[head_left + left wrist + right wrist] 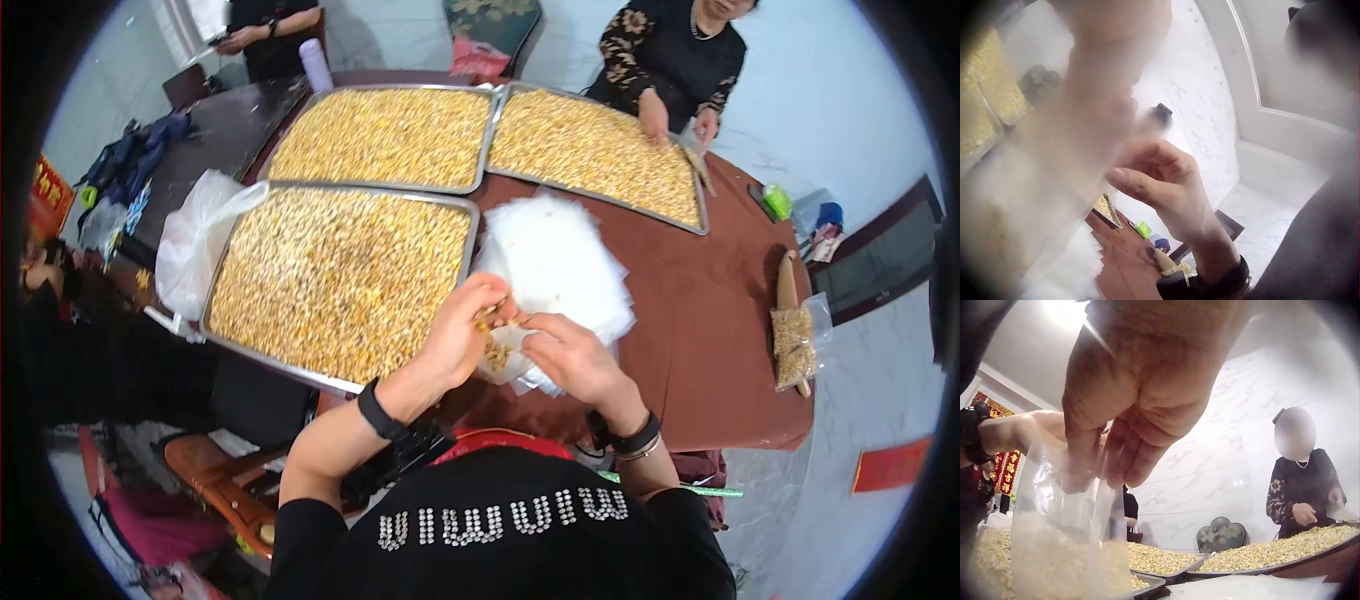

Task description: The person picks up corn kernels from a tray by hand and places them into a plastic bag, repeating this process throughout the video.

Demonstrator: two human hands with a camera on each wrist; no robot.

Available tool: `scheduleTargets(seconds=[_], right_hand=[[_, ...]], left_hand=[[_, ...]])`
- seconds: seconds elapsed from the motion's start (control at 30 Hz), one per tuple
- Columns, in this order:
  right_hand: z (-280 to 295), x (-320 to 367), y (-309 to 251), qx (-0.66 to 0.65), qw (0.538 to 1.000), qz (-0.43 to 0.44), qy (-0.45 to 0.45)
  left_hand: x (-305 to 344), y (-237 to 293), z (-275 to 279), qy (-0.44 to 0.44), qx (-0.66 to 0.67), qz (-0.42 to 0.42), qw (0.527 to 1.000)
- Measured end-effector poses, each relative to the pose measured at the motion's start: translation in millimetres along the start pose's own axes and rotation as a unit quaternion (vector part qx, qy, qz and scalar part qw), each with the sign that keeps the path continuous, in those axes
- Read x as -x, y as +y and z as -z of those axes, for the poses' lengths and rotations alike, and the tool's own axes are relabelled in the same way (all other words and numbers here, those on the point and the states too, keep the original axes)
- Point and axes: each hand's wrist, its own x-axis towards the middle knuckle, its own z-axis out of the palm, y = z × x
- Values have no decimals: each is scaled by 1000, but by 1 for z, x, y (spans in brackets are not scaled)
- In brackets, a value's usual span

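Apparently mid-filling, the left hand (457, 330) gripped kernels (485, 321); the right hand (580, 360) pinched a bag (1063, 522), whose mouth likely needed steadying next.

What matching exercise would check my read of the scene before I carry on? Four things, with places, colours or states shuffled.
Things:
1. right hand
2. stack of clear plastic bags
3. filled bag
4. bottle

Places, colours, states:
A. near the right edge of the brown tablecloth
B. pinching an upright clear plastic bag
C. lavender
D. beside the nearest tray

Pairs: 1-B, 2-D, 3-A, 4-C
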Motion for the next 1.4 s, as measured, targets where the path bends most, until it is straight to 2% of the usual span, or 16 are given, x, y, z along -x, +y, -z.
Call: scheduleTargets(seconds=[0.07,0.23,0.57,0.63,0.7,0.83,0.9,0.97,1.0,1.03,1.07,1.1,1.13,1.17,1.23,1.4], right_hand=[[1,0,0,-11,1000,12,15],[0,-3,-4,-8,1000,9,4],[0,-1,-4,-12,999,31,16],[0,-1,-3,4,1000,23,4],[1,-3,-4,-17,1000,15,-5],[3,-4,-5,-14,1000,17,-12],[3,-3,-4,-17,999,22,-19],[3,-2,-4,-22,999,25,-24],[3,-2,-4,-25,999,28,-20],[2,-2,-4,-31,999,30,-18],[1,-1,-5,-41,998,29,-24],[1,-2,-5,-38,999,30,-23],[0,-3,-5,-35,999,30,-22],[-1,-4,-4,-48,998,28,-28],[-2,-3,-4,-32,999,29,-24],[-3,-4,-4,-27,999,16,-31]], left_hand=[[1,5,-4,28,-7,13,999],[8,6,3,7,-49,-10,999],[6,0,-11,34,-126,-10,991],[4,-2,-6,13,-115,-28,993],[6,4,-5,14,-2,-22,1000],[1,28,13,28,-16,-110,993],[-4,32,39,59,-61,-116,990],[-14,23,84,119,-348,-44,929],[-21,0,132,79,-478,-50,873],[-21,-16,149,86,-477,-45,873],[-14,-26,159,42,-662,-111,740],[-2,-34,171,-11,-810,-165,562],[5,-39,169,-64,-840,-123,525],[12,-42,168,-61,-840,-109,528],[22,-47,168,-78,-909,-175,370],[13,-19,180,-83,-935,-160,304]])
